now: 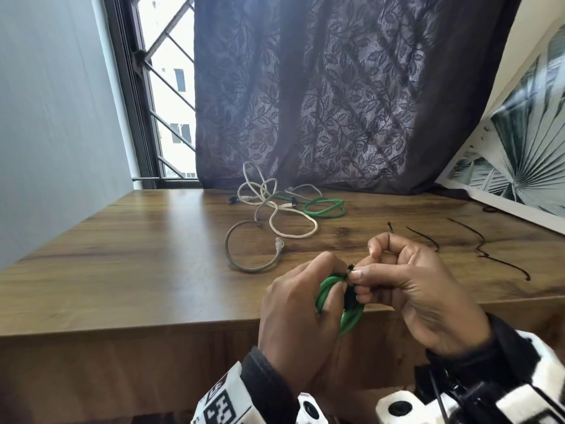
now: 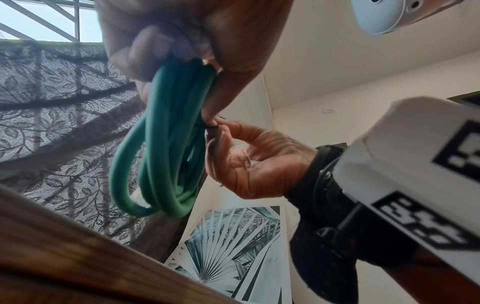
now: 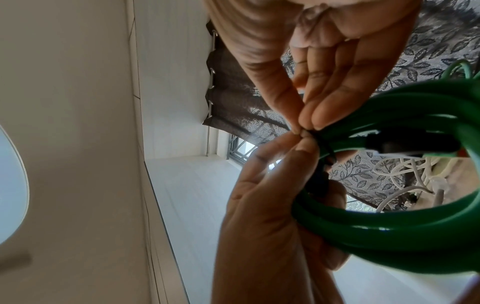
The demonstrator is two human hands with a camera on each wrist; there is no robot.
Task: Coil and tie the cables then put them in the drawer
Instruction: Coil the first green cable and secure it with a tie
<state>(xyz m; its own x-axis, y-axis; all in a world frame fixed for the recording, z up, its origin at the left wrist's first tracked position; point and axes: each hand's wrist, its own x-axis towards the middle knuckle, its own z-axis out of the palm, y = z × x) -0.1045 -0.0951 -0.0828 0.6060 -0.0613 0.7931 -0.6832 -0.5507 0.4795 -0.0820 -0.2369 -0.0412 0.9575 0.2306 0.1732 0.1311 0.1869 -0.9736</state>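
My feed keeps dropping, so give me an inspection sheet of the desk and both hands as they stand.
Surface: wooden desk, bare near its front edge.
Job's things: coiled green cable held above the front edge; black tie at the coil; spare ties lying to the right.
Clutter: nothing seen.
Grippers: left hand grips the coil; right hand pinches the tie.
Cables: loose white cables, a grey cable and a second green cable at the back.
Surroundings: dark curtain, window, leaf poster.

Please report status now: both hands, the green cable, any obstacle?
Left hand grips green cable coil. Right hand pinches black tie at the coil. Nothing in the way.
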